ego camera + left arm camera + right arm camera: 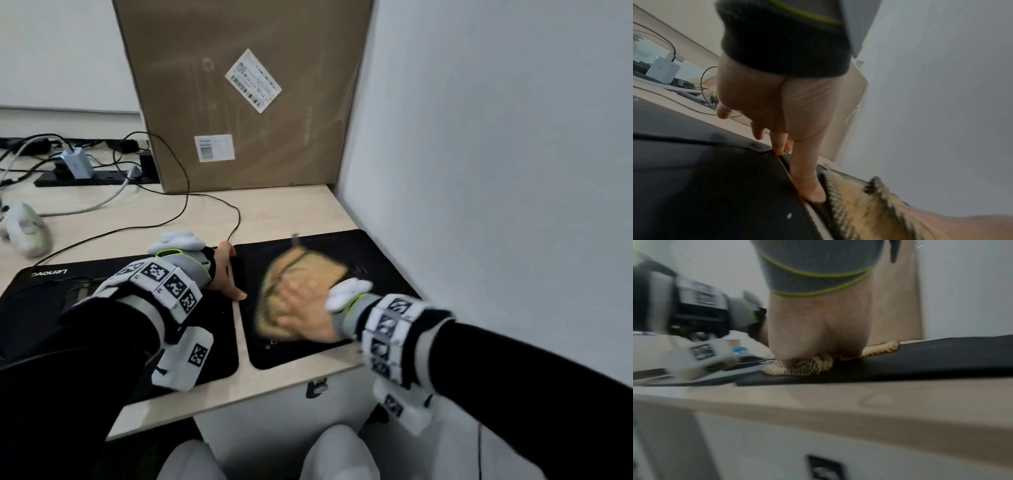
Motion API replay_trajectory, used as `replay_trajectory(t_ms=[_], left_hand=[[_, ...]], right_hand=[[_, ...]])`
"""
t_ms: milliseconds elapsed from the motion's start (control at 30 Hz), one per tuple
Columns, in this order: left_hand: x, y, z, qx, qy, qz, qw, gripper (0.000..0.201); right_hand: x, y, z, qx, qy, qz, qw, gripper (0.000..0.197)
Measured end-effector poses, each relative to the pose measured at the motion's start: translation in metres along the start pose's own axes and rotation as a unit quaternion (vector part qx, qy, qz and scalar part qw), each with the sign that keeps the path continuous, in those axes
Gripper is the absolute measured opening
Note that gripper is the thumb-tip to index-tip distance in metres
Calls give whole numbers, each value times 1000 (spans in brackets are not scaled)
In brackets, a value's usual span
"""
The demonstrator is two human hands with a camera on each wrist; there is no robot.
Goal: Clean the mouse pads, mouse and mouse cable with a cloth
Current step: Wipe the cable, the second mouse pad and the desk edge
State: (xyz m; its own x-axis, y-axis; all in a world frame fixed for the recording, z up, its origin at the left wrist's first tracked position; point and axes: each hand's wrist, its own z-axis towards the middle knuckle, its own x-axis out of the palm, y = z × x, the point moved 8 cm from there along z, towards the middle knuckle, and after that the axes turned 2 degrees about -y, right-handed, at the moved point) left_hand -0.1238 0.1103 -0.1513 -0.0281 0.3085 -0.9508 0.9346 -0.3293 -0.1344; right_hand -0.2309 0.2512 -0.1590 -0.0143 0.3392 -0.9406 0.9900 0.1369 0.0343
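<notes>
Pressing flat with spread fingers, the right hand bore down on the yellow cloth in the middle of the right mouse pad; the fingers lay straight over the cloth rather than curled round it, likely to spread pressure across a wide patch for the wipe. Both cloth and hand were blurred in the head view, which suggested a rubbing stroke. At the seam between the 2 pads, the left hand held down the inner edge of that pad, thumb pressed on its border just beside the cloth and fingers at the edge of the left mouse pad; whether they pinched the edge or only pressed it I could not tell. That hold probably kept the pad from sliding under the wipe. A thin black cable ran over the desk behind the pads, seemingly untouched. No mouse could be made out clearly. A cardboard box stood against the wall
</notes>
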Motion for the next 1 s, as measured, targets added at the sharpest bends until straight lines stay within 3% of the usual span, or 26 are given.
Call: replay_trajectory(t_ms=[100, 233, 333, 500, 633, 800, 900, 1000], left_hand=[[-1, 4, 0, 5, -30, -8, 1000, 94], [-9, 9, -20, 9, -34, -28, 999, 70], [-10, 27, -30, 3, -24, -4, 1000, 67], [3, 47, -53, 4, 2, 14, 1000, 58], [7, 48, -56, 5, 1, -9, 1000, 55], [4, 50, -57, -5, -15, -46, 999, 53], [4, 51, -62, -9, -20, -69, 997, 52], [6, 47, -66, -13, -18, -83, 996, 54]], right_hand=[[17, 39, 17, -25, 11, 21, 999, 67], [1, 37, 9, -33, -30, 71, 996, 63], [-12, 23, 13, 3, -54, 117, 992, 59], [-25, 26, 40, 57, -29, 184, 981, 55], [-28, 69, 44, -19, 1, 119, 993, 54], [-16, 76, 15, -98, 36, 73, 992, 49], [-17, 59, -23, -93, 90, 89, 988, 30], [-27, 29, -41, -71, 74, 118, 988, 21]])
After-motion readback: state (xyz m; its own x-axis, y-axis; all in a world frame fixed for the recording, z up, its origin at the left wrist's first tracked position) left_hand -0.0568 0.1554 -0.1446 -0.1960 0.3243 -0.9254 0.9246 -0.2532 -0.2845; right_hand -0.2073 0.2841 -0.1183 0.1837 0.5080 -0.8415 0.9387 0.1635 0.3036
